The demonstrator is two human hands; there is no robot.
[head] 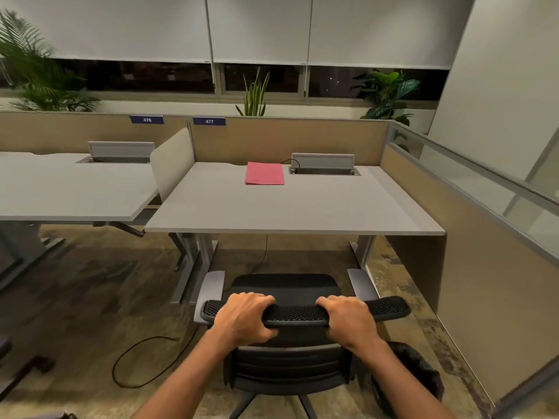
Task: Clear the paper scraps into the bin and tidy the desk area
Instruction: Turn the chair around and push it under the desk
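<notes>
Our left hand (245,319) and right hand (348,322) both clamped on the black mesh chair back (296,313) at lower centre, pink paper sheet (265,173) flat on the grey desk (287,207) above, black-lined bin (417,379) lower right

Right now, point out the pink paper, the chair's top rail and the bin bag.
pink paper (265,173), head view, middle of the sheet
chair's top rail (295,313), head view, mesh between the hands
bin bag (414,373), head view, black plastic

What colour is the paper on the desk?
The paper is pink, lying flat on the grey desk. The head view shows it.
</notes>
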